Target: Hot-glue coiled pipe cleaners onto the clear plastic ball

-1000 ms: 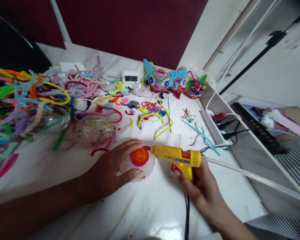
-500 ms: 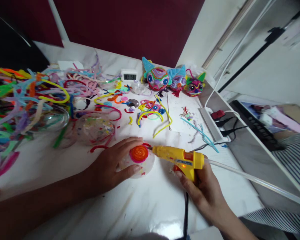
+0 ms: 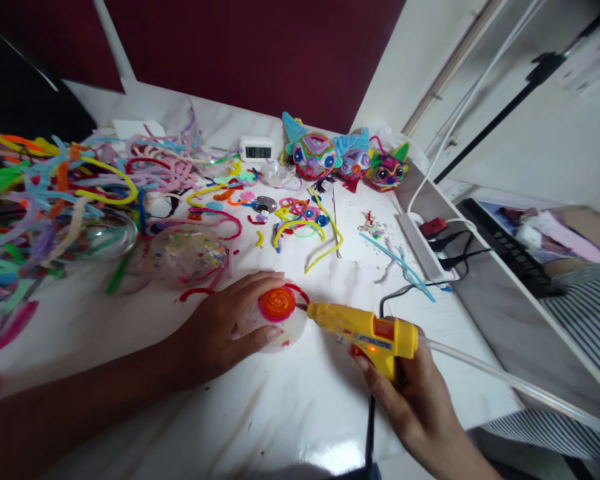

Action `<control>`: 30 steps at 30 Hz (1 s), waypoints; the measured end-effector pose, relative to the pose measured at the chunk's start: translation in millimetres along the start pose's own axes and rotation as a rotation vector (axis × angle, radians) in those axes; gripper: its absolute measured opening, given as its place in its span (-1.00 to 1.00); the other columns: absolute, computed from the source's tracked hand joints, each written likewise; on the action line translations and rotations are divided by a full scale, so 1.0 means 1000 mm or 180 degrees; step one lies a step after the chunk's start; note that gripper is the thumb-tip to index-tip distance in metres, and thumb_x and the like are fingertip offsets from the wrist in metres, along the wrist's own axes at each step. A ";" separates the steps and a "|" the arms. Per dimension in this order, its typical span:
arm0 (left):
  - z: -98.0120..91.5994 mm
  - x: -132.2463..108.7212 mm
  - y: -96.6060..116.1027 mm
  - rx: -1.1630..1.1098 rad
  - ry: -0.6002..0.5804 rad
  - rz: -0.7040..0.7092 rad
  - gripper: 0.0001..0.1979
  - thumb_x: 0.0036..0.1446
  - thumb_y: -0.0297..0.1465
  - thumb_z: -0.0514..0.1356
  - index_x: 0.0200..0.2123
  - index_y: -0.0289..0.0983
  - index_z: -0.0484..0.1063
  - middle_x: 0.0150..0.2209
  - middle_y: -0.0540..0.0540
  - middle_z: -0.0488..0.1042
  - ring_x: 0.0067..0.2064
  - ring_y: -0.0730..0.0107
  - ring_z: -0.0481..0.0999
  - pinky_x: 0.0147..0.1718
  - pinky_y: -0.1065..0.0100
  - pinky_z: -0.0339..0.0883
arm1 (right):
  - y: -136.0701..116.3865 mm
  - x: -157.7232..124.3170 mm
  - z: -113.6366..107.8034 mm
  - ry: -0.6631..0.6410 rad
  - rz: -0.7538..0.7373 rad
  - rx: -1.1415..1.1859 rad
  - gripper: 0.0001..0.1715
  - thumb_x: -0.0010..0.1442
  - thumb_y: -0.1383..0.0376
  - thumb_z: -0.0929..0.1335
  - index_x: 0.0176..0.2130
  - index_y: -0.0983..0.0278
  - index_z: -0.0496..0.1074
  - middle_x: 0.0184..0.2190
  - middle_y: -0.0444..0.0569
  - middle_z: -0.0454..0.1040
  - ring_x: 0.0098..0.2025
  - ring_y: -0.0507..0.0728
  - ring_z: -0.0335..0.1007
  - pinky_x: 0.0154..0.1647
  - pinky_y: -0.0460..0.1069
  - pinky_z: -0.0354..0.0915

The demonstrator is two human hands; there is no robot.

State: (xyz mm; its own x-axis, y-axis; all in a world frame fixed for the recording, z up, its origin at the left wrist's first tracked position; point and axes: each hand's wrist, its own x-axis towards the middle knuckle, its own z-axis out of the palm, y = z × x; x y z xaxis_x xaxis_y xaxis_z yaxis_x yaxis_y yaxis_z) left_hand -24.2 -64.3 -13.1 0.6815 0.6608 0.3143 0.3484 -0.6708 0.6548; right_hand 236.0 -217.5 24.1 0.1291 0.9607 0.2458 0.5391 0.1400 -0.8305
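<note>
My left hand (image 3: 225, 327) grips a rounded, clear plastic ball (image 3: 295, 327), thumb on the near side and fingers on the far side. On top of the ball sits an orange coiled pipe-cleaner disc (image 3: 279, 303) with a pink rim. A red pipe cleaner (image 3: 299, 289) curves out from behind the disc. My right hand (image 3: 413, 387) is wrapped round the handle of a yellow glue gun (image 3: 363, 325), whose nozzle is close to the disc's right edge; whether they touch I cannot tell. A clear glue stick (image 3: 505, 375) sticks out of the gun's back.
Colourful pipe cleaners (image 3: 55, 193) are heaped at the left, beside a second clear ball (image 3: 185, 253). Decorated animal heads (image 3: 315, 155) stand at the back near a digital clock (image 3: 257, 149). A power strip (image 3: 425, 247) lies at the right, with a black cord below the gun.
The glue gun has dropped slightly lower and to the right, and its nozzle has moved down along the disc's edge. More of the red pipe cleaner shows. My left hand stays on the ball.
</note>
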 end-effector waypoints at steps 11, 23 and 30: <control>0.001 -0.001 -0.002 -0.0008 -0.0036 -0.0033 -0.43 0.37 0.00 0.13 0.33 -0.12 0.26 0.35 -0.12 0.37 0.38 0.02 0.33 0.39 0.05 0.23 | 0.008 0.002 0.003 0.0020 0.0096 0.0018 -0.66 0.40 0.34 0.35 0.10 0.04 0.25 -0.16 -0.07 0.43 -0.27 0.10 0.48 -0.31 -0.07 0.46; 0.001 -0.002 0.000 0.0002 0.0043 -0.0044 -0.44 0.37 -0.06 0.15 0.34 -0.09 0.24 0.35 -0.11 0.37 0.35 0.04 0.37 0.38 0.08 0.25 | 0.012 0.014 0.011 0.0014 0.0091 0.0016 -0.71 0.43 0.27 0.35 0.08 0.03 0.24 -0.23 -0.10 0.47 -0.34 0.09 0.47 -0.49 -0.11 0.38; 0.000 -0.001 0.001 -0.0011 0.0013 -0.0068 -0.44 0.36 -0.05 0.16 0.34 -0.10 0.25 0.35 -0.12 0.37 0.35 0.03 0.37 0.38 0.06 0.24 | 0.004 0.020 0.015 -0.0031 0.0233 -0.0014 -0.73 0.43 0.28 0.32 0.07 0.09 0.19 -0.34 -0.15 0.43 -0.44 0.07 0.39 -0.57 -0.11 0.27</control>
State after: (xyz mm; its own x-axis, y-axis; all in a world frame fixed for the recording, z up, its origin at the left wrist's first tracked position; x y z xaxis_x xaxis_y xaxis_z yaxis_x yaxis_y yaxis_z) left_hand -24.7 -65.4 -13.1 0.6712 0.6765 0.3030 0.3607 -0.6552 0.6638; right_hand 228.3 -194.0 18.9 0.1602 0.9706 0.1795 0.5323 0.0682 -0.8438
